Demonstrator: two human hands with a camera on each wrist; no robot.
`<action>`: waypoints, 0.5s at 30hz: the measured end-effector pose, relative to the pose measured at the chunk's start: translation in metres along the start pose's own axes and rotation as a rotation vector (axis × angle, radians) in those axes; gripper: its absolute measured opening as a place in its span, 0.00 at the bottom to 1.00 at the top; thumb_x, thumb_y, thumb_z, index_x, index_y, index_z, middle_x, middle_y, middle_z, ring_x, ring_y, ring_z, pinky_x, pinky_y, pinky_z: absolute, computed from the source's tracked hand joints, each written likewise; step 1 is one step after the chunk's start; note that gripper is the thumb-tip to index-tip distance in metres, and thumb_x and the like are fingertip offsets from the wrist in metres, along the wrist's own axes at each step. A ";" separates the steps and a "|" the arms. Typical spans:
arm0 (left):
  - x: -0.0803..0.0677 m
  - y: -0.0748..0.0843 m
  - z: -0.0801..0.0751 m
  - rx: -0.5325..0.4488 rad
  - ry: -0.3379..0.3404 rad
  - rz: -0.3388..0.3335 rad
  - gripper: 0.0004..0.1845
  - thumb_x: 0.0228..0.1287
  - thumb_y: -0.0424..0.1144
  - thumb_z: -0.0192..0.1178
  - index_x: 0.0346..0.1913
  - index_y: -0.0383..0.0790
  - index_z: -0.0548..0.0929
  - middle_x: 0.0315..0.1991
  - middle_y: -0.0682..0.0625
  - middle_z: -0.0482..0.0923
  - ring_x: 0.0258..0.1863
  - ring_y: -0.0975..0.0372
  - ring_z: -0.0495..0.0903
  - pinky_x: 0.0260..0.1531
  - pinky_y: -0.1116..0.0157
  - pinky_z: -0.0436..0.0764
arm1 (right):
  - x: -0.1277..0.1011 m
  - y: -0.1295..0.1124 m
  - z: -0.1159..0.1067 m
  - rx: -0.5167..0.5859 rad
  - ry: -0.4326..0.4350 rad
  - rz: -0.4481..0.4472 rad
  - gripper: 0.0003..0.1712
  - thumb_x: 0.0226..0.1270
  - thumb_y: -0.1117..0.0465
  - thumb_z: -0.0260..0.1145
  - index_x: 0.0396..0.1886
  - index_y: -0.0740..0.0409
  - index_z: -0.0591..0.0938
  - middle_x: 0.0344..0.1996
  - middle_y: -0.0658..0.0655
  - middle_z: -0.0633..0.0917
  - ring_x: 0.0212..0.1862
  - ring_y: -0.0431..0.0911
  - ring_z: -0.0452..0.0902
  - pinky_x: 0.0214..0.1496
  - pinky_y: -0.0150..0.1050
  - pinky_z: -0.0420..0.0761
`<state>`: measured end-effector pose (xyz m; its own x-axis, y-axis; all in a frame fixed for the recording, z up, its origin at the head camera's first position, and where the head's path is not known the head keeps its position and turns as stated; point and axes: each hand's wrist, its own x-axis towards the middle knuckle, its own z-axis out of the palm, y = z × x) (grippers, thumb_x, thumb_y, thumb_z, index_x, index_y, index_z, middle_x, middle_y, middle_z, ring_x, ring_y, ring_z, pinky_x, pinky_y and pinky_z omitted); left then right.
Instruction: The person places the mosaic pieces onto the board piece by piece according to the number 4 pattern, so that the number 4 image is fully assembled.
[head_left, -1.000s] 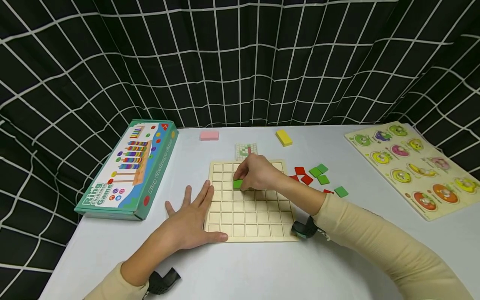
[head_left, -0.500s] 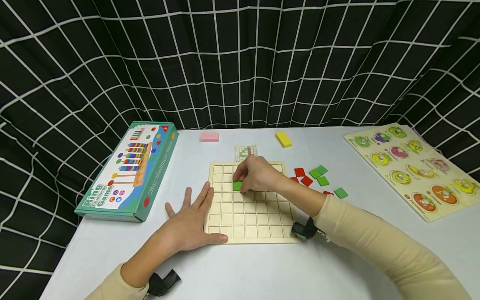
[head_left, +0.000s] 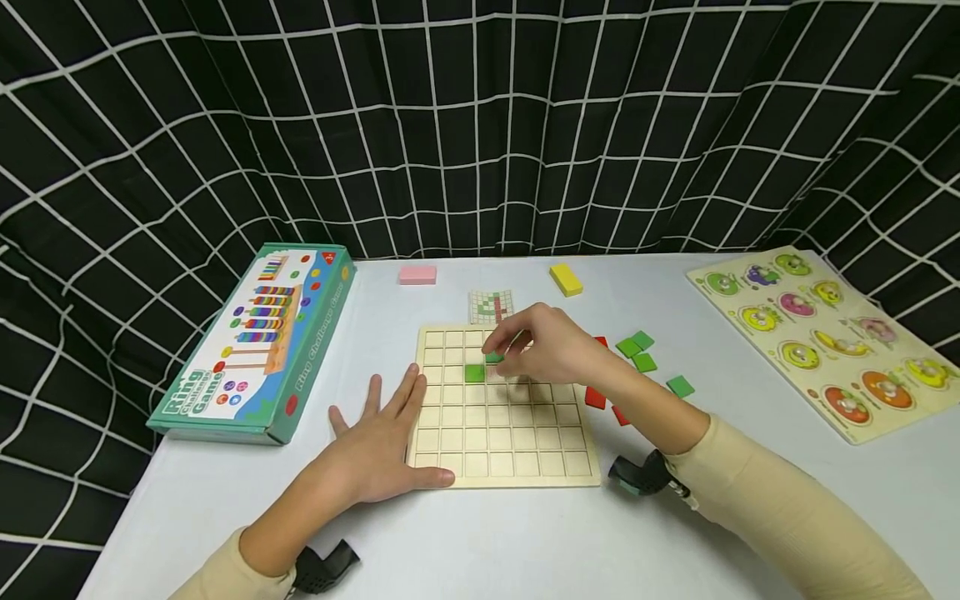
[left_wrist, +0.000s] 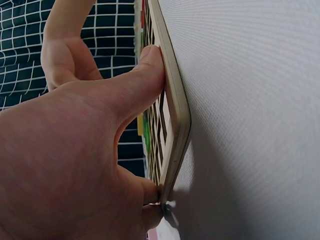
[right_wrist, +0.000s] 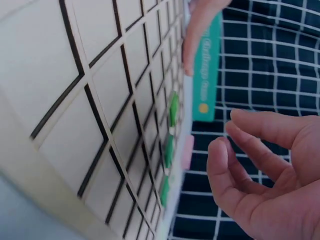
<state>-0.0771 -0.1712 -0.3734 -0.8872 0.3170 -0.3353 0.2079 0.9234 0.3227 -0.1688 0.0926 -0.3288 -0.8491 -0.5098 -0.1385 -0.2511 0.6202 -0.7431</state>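
Along the left edge of the board (head_left: 500, 439), the left hand (head_left: 378, 454) rests with fingers spread, thumb on the near edge. Over the far half, the right hand (head_left: 551, 350) hovers loosely curved, thumb and fingertips apart, above green tiles (head_left: 474, 373) lying there.

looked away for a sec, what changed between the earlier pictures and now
The right hand let go of the green tile, lifted and shifted toward the person's right; it holds nothing now. The tile lies on the grid board. The left hand stays at the board's left side; the pink block and yellow block stayed put.
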 end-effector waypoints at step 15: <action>0.000 0.000 0.001 -0.011 0.005 0.007 0.70 0.52 0.77 0.67 0.86 0.45 0.42 0.87 0.54 0.31 0.83 0.34 0.33 0.56 0.13 0.39 | -0.057 0.032 -0.040 0.006 0.116 0.065 0.12 0.66 0.64 0.74 0.49 0.52 0.91 0.47 0.55 0.90 0.45 0.47 0.84 0.45 0.39 0.82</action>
<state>-0.0768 -0.1712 -0.3741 -0.8879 0.3222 -0.3283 0.2095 0.9186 0.3350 -0.1470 0.1651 -0.3190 -0.9117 -0.3958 -0.1100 -0.1912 0.6459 -0.7391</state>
